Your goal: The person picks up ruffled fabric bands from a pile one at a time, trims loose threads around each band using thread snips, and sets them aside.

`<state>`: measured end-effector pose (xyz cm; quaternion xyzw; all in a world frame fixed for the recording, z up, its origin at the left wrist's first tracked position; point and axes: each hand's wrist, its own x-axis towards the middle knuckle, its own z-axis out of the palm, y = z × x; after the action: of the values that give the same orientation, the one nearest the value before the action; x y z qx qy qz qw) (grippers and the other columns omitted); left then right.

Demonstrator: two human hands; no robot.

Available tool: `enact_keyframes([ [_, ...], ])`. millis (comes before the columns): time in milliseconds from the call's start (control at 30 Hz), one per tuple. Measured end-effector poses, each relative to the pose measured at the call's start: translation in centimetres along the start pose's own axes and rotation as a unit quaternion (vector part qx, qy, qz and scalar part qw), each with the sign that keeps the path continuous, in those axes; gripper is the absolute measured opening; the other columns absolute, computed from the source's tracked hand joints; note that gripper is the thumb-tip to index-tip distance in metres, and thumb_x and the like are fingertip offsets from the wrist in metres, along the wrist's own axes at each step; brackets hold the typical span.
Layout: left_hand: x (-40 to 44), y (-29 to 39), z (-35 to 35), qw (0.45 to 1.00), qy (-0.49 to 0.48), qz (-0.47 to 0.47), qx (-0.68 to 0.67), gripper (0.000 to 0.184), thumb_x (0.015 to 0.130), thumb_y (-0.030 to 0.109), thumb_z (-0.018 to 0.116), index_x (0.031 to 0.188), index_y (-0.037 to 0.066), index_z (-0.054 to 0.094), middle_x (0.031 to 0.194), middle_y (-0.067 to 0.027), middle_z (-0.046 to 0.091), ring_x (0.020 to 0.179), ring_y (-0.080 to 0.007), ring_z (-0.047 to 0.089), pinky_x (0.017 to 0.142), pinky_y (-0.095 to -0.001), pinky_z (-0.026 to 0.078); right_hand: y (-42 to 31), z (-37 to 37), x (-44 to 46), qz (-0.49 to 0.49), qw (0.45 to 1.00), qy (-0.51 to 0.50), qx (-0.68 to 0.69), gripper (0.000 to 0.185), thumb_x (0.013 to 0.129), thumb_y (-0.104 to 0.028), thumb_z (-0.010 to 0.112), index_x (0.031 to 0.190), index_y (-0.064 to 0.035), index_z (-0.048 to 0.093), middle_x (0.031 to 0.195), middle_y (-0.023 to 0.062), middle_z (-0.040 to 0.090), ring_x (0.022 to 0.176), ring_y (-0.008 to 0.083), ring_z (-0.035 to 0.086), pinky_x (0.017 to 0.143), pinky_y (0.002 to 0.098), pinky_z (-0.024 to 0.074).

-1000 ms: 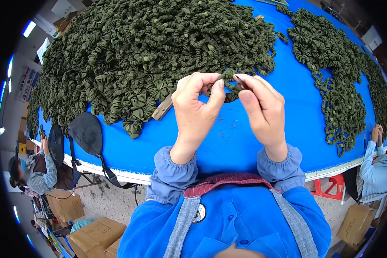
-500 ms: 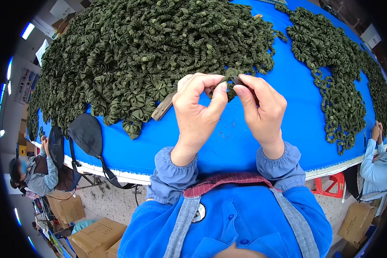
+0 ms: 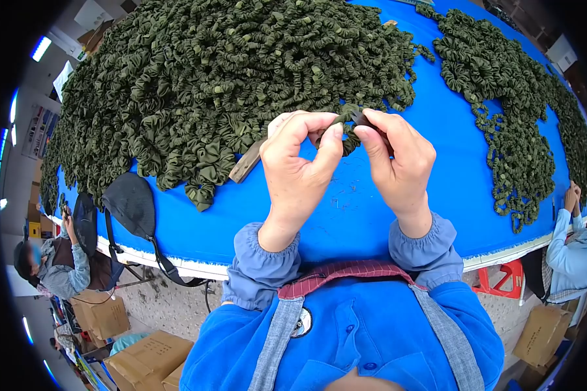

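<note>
At the far left edge of the counter (image 3: 195,267), a person (image 3: 62,267) in a dark hat and a light-blue sleeve raises one hand. Below stands a brown cardboard box (image 3: 151,360), its printing too small to read. Next comes a black bag (image 3: 130,203) with a long strap, resting on smooth blue cloth (image 3: 463,215). Behind it rises a broad heap (image 3: 228,85) of dark green scrunchies, gathered and crinkled, some frilly, some tightly ruched. A rough-grained wooden block (image 3: 246,163) lies at its lower edge. The left hand (image 3: 299,163) pinches one green scrunchie (image 3: 349,112) between thumb and forefinger, just above the cloth at the heap's front; fingers hide part of its ring. The right hand (image 3: 401,164) meets it, its grip closed on a thin dark piece (image 3: 359,118). Thread scraps (image 3: 346,189) lie below. Rightward spreads a second scrunchie heap (image 3: 492,78), then a red plastic stool (image 3: 505,280), another printed box (image 3: 541,335), also illegible, and a person (image 3: 577,254) in light blue.
</note>
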<state>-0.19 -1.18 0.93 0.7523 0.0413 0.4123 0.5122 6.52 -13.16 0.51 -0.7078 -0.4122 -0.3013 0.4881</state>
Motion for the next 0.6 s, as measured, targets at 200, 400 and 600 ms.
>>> enact_keyframes([
  [200,0.02,0.18,-0.11,0.999,0.005,-0.036,-0.022,0.013,0.07,0.001,0.065,0.083,0.002,0.065,0.07,-0.0019,0.06,0.064,-0.0123,0.047,0.063,-0.0238,0.041,0.02,0.07,0.02,0.003,1.0,0.004,0.009,0.019,0.075,-0.005,0.069,0.091,-0.0001,0.061,0.074,0.0075,0.063,0.052,0.0173,0.052,0.048,0.0274,0.0423],
  [400,-0.02,-0.12,0.18,1.0,0.008,-0.004,-0.002,0.013,0.07,0.001,0.065,0.083,0.003,0.065,0.071,-0.0018,0.061,0.064,-0.0121,0.048,0.066,-0.024,0.042,-0.16,0.0,-0.1,0.009,1.0,-0.011,0.019,0.018,0.075,-0.004,0.069,0.091,0.0001,0.062,0.074,0.0076,0.063,0.053,0.0175,0.052,0.048,0.0275,0.0425],
  [600,0.01,-0.14,0.32,0.999,0.009,0.044,0.029,0.014,0.07,0.002,0.066,0.083,0.004,0.065,0.072,-0.0017,0.062,0.064,-0.012,0.048,0.071,-0.0248,0.041,-0.08,0.04,-0.04,0.006,1.0,-0.004,0.02,0.019,0.074,-0.004,0.069,0.091,0.0003,0.062,0.074,0.0075,0.063,0.053,0.0176,0.052,0.048,0.0276,0.0427],
])
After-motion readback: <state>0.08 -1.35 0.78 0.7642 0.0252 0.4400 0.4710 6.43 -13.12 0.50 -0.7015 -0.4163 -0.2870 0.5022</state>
